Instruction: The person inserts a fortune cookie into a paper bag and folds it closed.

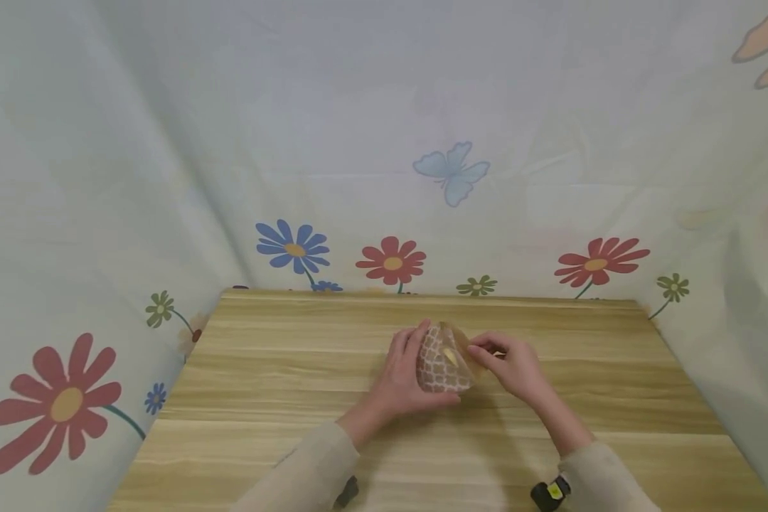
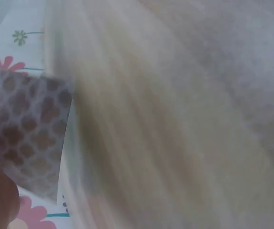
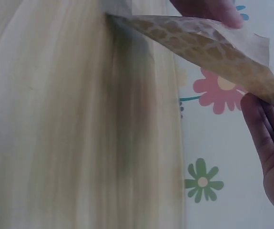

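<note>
While both hands meet around it, the patterned paper sits just right of centre in the lower half of the head view, above the wood-grain tabletop. What matters is how it lies between the two grips: the left hand takes its lattice-printed body from the left, fingers along the upper left edge and thumb running under the lower edge, while the right hand meets only the plainer brown edge on the right, pinching it between thumb and fingers. Both hands are thus clamped on the paper, the left nearer its body, the right at its margin. In the right wrist view its long axis slants from upper centre down to the fingertips at the right edge, where the piece narrows; in the left wrist view it shows at the left. Whether it is a folded sheet or a pouch, I cannot tell.
</note>
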`<state>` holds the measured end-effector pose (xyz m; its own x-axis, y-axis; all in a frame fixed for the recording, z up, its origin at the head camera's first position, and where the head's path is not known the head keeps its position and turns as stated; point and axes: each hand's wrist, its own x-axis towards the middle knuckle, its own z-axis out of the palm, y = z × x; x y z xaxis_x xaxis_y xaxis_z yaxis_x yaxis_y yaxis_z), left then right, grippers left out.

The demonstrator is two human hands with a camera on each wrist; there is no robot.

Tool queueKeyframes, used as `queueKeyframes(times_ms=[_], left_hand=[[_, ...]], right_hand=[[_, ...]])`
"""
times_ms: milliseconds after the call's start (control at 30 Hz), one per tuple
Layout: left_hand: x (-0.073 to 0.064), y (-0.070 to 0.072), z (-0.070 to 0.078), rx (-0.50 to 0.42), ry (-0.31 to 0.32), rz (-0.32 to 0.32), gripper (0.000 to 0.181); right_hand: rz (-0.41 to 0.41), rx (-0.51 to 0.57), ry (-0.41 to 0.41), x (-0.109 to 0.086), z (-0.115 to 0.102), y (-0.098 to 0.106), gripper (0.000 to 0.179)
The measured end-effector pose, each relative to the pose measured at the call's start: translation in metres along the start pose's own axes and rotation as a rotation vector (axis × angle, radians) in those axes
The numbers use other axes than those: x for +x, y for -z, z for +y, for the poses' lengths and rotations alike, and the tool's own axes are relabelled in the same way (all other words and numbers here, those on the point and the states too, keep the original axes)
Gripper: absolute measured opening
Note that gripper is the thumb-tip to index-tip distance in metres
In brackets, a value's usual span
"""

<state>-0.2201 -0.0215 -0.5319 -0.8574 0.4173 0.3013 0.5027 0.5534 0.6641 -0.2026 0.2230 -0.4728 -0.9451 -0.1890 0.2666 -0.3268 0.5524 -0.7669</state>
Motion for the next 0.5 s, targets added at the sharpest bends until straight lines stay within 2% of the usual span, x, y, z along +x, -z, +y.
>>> queueKeyframes(times_ms=[67, 200, 400, 500], left_hand=[[0.001, 0.005, 0.001, -0.048, 0.02, -0.026, 0.121], [0.004, 0.015, 0.001, -0.169, 0.027, -0.062, 0.092], [0.01, 0.023, 0.0, -0.39, 0.024, -0.029, 0.047], [0.012, 0.023, 0.002, -0.425, 0.058, -0.034, 0.036]], right_hand=[[-0.012, -0.014, 0.016, 0.003, -0.001, 0.004, 0.008], [-0.071, -0.033, 0.013, 0.007, -0.005, 0.014, 0.009], [-0.116, -0.058, 0.019, 0.011, -0.006, 0.022, 0.01], [-0.122, -0.062, 0.024, 0.012, -0.006, 0.024, 0.009]])
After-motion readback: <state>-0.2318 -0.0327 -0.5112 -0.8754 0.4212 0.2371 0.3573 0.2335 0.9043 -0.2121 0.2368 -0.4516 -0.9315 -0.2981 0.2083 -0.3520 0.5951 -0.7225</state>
